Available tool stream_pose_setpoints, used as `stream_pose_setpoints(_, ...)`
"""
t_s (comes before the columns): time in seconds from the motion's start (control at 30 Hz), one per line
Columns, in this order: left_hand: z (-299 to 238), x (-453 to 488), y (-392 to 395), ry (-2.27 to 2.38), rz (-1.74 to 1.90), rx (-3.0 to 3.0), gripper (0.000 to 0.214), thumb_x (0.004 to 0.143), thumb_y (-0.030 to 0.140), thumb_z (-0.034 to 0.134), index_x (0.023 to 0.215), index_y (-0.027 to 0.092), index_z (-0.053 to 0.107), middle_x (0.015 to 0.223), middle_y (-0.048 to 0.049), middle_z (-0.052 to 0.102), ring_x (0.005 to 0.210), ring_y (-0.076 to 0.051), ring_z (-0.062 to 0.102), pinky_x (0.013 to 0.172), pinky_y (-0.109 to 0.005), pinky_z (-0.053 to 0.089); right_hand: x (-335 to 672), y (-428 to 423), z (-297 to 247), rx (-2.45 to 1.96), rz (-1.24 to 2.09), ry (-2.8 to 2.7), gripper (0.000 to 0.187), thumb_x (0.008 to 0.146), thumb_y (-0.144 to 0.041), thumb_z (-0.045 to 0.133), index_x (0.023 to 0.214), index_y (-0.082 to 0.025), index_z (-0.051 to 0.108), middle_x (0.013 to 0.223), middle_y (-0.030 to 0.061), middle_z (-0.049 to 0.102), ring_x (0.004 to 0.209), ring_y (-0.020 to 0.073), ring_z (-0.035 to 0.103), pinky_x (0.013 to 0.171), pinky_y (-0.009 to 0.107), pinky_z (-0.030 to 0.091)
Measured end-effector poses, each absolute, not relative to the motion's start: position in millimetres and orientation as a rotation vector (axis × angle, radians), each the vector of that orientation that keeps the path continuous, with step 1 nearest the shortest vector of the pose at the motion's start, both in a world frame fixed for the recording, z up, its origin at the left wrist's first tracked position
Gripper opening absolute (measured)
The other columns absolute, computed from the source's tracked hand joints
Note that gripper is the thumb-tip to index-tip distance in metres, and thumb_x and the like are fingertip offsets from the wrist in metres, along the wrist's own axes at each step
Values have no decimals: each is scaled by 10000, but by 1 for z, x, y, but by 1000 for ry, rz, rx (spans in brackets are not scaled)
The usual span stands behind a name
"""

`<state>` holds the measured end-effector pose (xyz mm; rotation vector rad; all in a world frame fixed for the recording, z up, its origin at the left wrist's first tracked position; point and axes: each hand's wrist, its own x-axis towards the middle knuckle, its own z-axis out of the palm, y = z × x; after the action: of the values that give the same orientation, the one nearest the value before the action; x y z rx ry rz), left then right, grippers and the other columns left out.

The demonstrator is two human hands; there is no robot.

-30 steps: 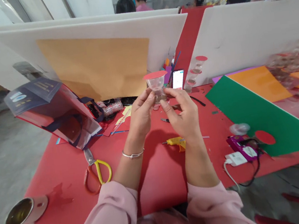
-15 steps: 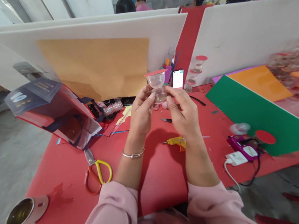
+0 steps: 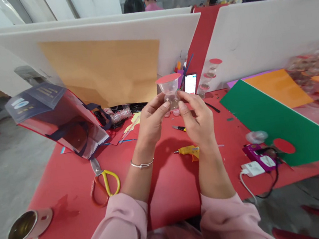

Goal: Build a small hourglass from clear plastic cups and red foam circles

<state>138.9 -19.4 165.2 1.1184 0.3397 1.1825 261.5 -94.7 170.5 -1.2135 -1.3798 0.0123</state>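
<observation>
Between my two hands is an hourglass-shaped piece (image 3: pixel 170 90) made of two clear plastic cups, with a red disc (image 3: pixel 168 78) on its top. My left hand (image 3: pixel 154 119) pinches its lower cup from the left. From the right, the fingers of my right hand (image 3: pixel 197 114) close on the same lower cup. The piece is held above the table, upright with a slight tilt. Beneath the hands lie a yellow glue gun (image 3: pixel 188 152), partly behind my right forearm, and a utility knife (image 3: pixel 179 128).
Yellow-and-red-handled scissors (image 3: pixel 105 181), a mug (image 3: pixel 31 226) and a paper bag (image 3: pixel 57 115) stand or lie to the left. A phone (image 3: pixel 190 84) leans at the back. Green board (image 3: pixel 279 121), a purple power box (image 3: pixel 259 156) and similar stacked cup pieces (image 3: pixel 209 76) are on the right.
The hourglass-shaped piece has shifted slightly right and tipped, so more of the red disc's upper face shows. Both hands keep their hold.
</observation>
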Motion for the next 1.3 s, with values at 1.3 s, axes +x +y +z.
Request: stream_pose_setpoints(1.3,163,141,-20,320,1172,1254,396,874,407,810,1255,301,787,1272,-67,772,1102,-218,718,947,-359,596,266,-95,171,-1229,41,-1404,349,1042,-403,610,1381,-351,674,1374,62,702,1250,265,691,875,402,668)
